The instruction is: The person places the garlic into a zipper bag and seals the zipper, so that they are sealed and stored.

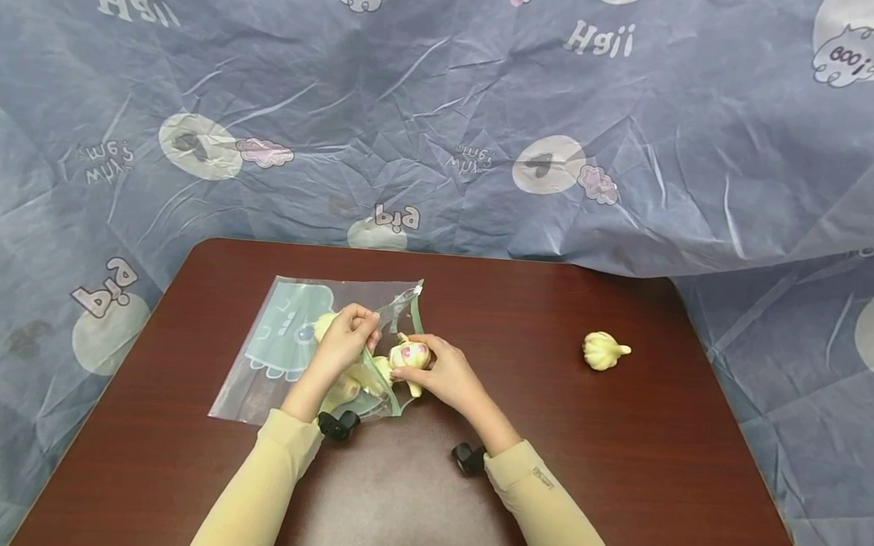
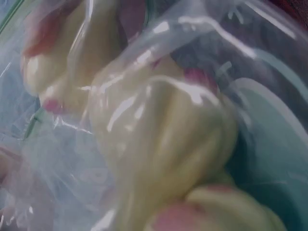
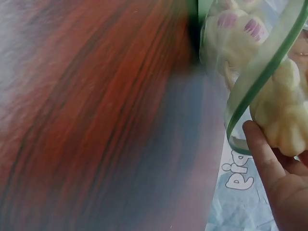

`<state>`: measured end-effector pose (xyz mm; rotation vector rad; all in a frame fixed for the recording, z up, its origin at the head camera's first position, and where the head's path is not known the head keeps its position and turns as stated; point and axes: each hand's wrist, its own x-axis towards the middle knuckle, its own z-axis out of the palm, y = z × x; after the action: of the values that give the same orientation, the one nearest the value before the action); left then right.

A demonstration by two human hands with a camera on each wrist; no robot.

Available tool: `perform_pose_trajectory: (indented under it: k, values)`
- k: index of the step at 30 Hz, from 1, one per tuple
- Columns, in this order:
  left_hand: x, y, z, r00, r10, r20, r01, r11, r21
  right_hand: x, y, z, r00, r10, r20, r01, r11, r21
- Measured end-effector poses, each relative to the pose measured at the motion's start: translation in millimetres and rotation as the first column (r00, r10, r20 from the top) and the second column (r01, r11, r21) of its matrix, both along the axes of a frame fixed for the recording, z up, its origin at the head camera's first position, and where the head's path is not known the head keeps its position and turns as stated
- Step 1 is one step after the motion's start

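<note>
A clear zip bag (image 1: pixel 242 395) with a blue cartoon print lies on the table, its green-edged mouth facing right. My left hand (image 1: pixel 345 336) pinches the upper edge of that mouth and lifts it. At the opening, my right hand (image 1: pixel 446 375) grips a garlic bulb (image 1: pixel 409 355) with pink patches between thumb and fingers. Several pale garlic bulbs are inside the bag, and the left wrist view shows one of them (image 2: pixel 163 130) close up through the plastic. In the right wrist view, the held garlic bulb (image 3: pixel 284 115) sits beside the green zip strip (image 3: pixel 260 79).
Another garlic bulb (image 1: pixel 602 351) lies apart on the right side of the brown table (image 1: pixel 525 312). A blue-grey printed cloth (image 1: pixel 448 98) hangs behind the table's far edge. Black wrist cameras are strapped near both sleeves.
</note>
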<state>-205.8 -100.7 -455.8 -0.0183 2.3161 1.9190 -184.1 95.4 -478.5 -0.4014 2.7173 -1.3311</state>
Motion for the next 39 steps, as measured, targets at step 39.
perform_pose_trajectory:
  k: [39]
  values:
    - [2.6,1,5.9,1.000,0.009,0.000,-0.009,1.000,0.001,14.4,4,3.7,0.988,0.061,-0.141,-0.055,0.997,0.047]
